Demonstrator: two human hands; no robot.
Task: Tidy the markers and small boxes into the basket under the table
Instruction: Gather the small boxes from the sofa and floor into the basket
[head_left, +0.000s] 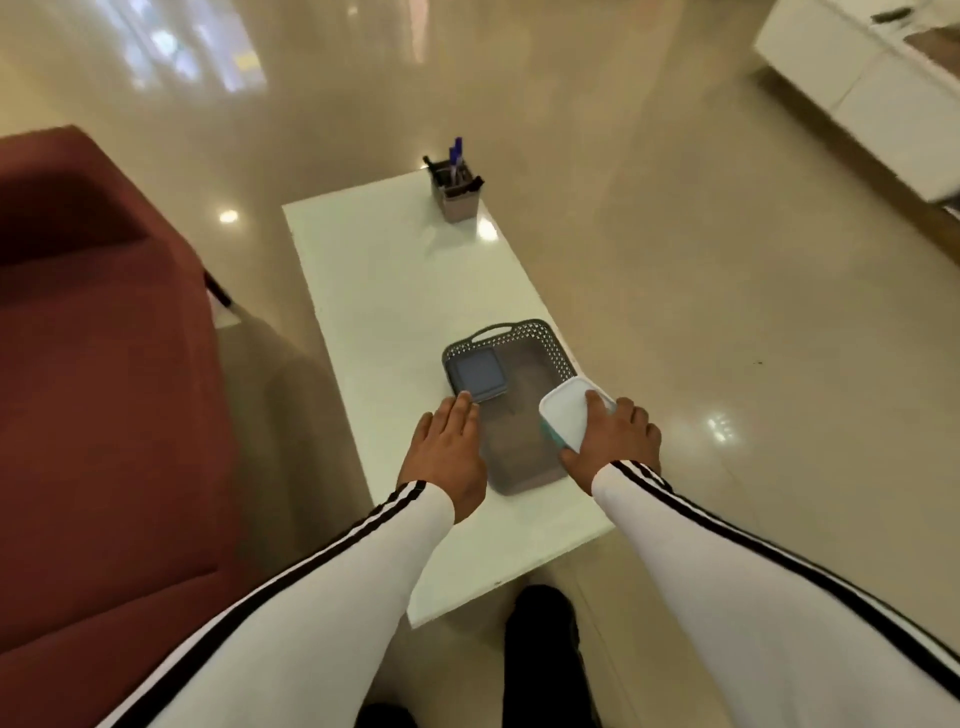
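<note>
Fingers (597, 402) of the right hand (615, 441) grasp a white box (566, 415) over the basket (524, 338), left hand (447, 447) released; lowering it inside likely comes next.

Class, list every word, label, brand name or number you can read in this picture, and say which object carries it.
None can be read.
Markers in the holder: any print is too small and blurred.
Grey box in the basket: no visible label.
White box in the right hand: plain lid.
</note>
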